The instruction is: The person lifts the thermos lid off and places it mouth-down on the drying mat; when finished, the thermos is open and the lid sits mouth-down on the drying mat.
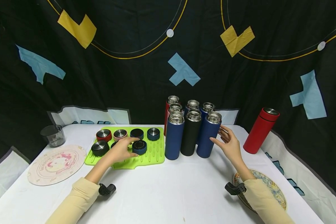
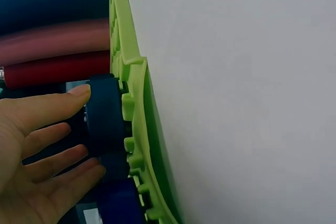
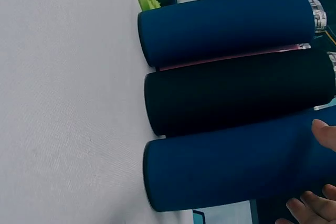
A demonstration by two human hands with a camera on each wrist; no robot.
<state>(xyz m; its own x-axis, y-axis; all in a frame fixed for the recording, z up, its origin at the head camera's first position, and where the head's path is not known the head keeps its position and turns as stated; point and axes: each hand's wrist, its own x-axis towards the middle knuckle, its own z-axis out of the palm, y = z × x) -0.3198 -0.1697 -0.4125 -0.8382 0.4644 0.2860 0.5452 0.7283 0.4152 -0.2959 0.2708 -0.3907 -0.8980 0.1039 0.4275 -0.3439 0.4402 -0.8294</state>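
Note:
My left hand [image 1: 121,151] reaches over the green mat [image 1: 154,155], thumb and fingers spread on either side of a dark blue bottle lid [image 1: 139,147]. In the left wrist view the thumb tip overlaps that lid's edge [image 2: 105,114], and the other fingers are loosely extended. At the front right of the bottle group stands an upright blue bottle [image 1: 208,137] with a bare metal neck. My right hand [image 1: 230,145] is at its right side, thumb in front and fingers apart. The right wrist view shows the thumb tip overlapping the bottle's blue body [image 3: 236,166].
Several more lidless bottles, including a black one [image 1: 191,133] and a blue one [image 1: 174,138], stand close together. Other lids, such as a black lid [image 1: 100,148], sit on the mat. A capped red bottle [image 1: 260,132], patterned plate [image 1: 273,189], pink round mat [image 1: 57,165] and dark cup [image 1: 54,137] lie around.

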